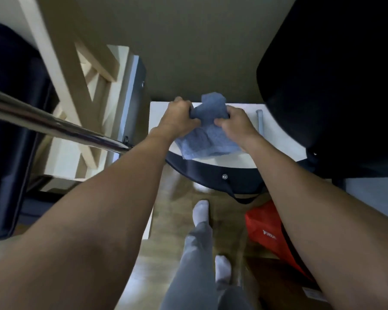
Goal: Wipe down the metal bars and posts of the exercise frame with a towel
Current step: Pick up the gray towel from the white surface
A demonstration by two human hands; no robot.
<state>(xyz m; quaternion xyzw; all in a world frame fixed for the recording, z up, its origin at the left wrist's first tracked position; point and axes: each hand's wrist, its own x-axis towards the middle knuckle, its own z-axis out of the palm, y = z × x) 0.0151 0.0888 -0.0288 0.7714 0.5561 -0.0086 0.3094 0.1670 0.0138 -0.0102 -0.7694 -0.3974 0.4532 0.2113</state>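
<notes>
Towel (210,140), blue, soft, light, limp: bunched between curled fingers, left hand (179,117) gripping one end, right hand (235,124) the other, slack hanging beneath the knuckles; probably best wadded into one fist; metal bar (54,126) well left of fingers.
</notes>
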